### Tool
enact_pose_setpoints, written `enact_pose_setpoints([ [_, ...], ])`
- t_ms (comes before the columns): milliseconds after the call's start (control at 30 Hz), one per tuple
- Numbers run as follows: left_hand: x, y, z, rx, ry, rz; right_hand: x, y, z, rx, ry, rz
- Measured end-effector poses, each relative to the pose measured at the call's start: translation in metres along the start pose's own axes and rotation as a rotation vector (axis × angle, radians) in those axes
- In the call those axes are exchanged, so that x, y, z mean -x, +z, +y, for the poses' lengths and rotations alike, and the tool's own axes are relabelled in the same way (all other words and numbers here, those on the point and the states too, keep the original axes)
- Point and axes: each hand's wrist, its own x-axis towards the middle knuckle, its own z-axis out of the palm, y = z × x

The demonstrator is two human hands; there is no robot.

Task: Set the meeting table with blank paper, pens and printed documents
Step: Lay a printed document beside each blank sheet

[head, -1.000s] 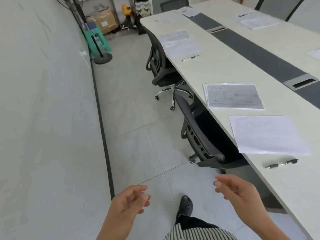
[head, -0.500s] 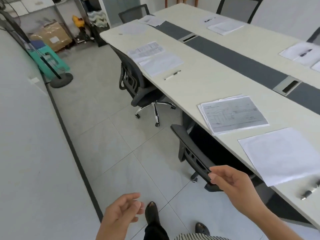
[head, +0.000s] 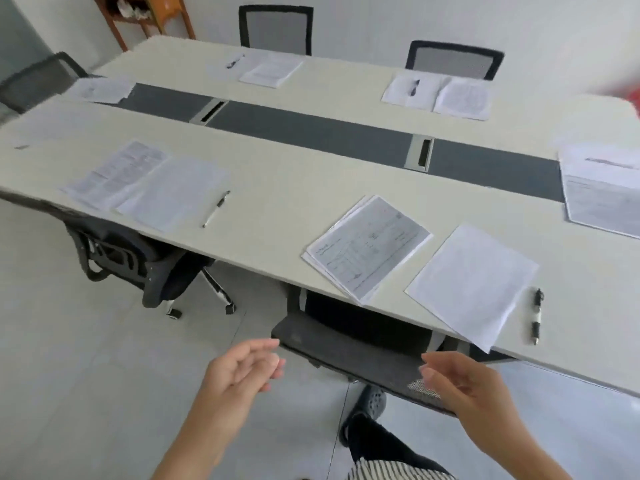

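The long cream meeting table (head: pixel 298 174) has a dark strip down its middle. At the nearest seat lie a printed document (head: pixel 367 249), a blank sheet (head: pixel 472 284) overhanging the near edge, and a pen (head: pixel 536 315). One seat to the left lie a second printed document (head: pixel 116 173), a blank sheet (head: pixel 175 192) and a pen (head: pixel 216 208). More paper sets lie on the far side and at the right end. My left hand (head: pixel 242 370) and my right hand (head: pixel 464 389) hover empty below the table edge, fingers apart.
A black office chair (head: pixel 349 348) is tucked under the table right before my hands. Another chair (head: pixel 138 261) stands at the left seat. Two mesh chairs (head: pixel 277 29) stand at the far side. A wooden shelf (head: pixel 149 15) is in the far left corner.
My view has swung right from the wall and floor to face the table square on. Both hands have risen and stay empty, now close to the near chair's back.
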Motion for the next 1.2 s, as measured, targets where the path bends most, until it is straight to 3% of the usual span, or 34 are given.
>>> enact_pose_setpoints([
  [200,-0.076,0.041,0.036,-0.09,-0.012,-0.119,-0.083,-0.012,-0.016,-0.039,0.015,0.053],
  [500,-0.181,0.075,0.057,-0.335,-0.077,-0.23,-0.191,-0.007,-0.033,-0.004,0.072,-0.004],
  [667,-0.271,0.088,0.016,-0.764,0.066,-0.28,-0.235,0.012,-0.017,-0.218,0.379,0.045],
  [833,-0.333,0.097,-0.015,-1.169,0.188,-0.489,-0.278,0.023,-0.003,-0.562,0.72,0.197],
  [967,-0.34,0.095,-0.026,-1.415,0.253,-0.599,-0.303,0.031,-0.013,-0.819,0.844,0.249],
  [1033,-0.339,0.091,-0.027,-1.426,0.243,-0.638,-0.315,0.035,-0.016,-0.799,0.867,0.244],
  [1200,-0.337,0.077,-0.026,-1.433,0.235,-0.693,-0.34,0.041,-0.014,-0.474,0.876,0.221],
])
